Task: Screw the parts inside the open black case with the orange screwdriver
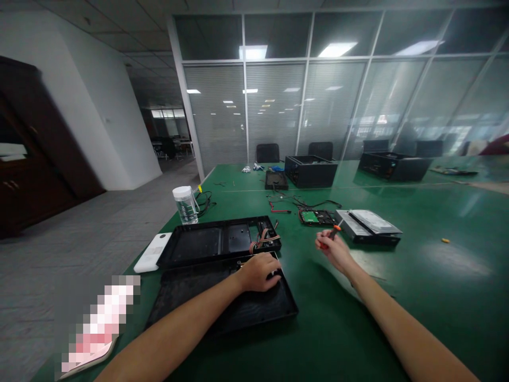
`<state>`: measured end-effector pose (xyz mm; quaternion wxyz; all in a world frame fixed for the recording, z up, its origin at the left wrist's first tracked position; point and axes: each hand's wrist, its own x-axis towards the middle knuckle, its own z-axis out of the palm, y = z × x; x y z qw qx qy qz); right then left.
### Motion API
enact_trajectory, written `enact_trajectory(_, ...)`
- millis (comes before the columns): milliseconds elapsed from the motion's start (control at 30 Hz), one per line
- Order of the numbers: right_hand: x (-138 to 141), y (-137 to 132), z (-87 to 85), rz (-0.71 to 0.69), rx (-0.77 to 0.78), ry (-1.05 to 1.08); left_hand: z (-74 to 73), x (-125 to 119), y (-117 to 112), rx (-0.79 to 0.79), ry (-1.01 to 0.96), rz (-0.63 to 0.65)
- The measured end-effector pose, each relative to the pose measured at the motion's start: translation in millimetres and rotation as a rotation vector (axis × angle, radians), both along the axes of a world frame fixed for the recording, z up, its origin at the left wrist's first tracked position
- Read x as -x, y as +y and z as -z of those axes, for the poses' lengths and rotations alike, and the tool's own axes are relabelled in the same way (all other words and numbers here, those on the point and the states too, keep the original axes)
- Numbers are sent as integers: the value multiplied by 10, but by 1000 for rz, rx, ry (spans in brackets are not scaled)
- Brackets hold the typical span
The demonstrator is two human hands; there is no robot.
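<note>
My right hand (334, 251) is closed round a screwdriver (336, 228) with an orange and dark handle, held above the green table short of a flat device with a white top (368, 225). My left hand (260, 273) is over the nearer black casing half (274, 305), fingers curled down and thumb bent in. A small pale edge shows by its fingers, but what they grip is hidden. Just behind lies the other black casing half (199, 244), with a multicoloured ribbon cable (262, 240) at its right end.
A green circuit board (312, 216) and loose cables (318, 204) lie past my hands. Left stand a clear bottle (185, 207) and a white box-like object (153, 253). Black computer cases (312, 172) sit farther back. A small yellow piece (445, 241) lies right.
</note>
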<state>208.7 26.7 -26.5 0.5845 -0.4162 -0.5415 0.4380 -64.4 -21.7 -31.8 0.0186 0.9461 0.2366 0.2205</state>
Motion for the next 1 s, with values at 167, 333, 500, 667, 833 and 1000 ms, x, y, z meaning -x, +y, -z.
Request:
enact_trajectory(167,497,-634,-355,-110,-289,-594,-414,153,86,-81,72,-92)
enact_trajectory(333,741,-1511,-308,-462,-516,-1254,-725,731,326,241,205,-497)
enact_trajectory(500,437,-1882,35,-349,-413,-1357,-523,1181,295,394,421,-531)
enact_trajectory(667,205,-2000,44,-326,-339,-1288,-385,1198,175,138,358,-434)
enact_trajectory(833,408,-1837,-80,-297,-289,-1222,-791,1116,46,53,358,-419)
enact_trajectory(1000,772,-1286,-204,-229,-327,-1259,-1385,910,-468,50,313,-396)
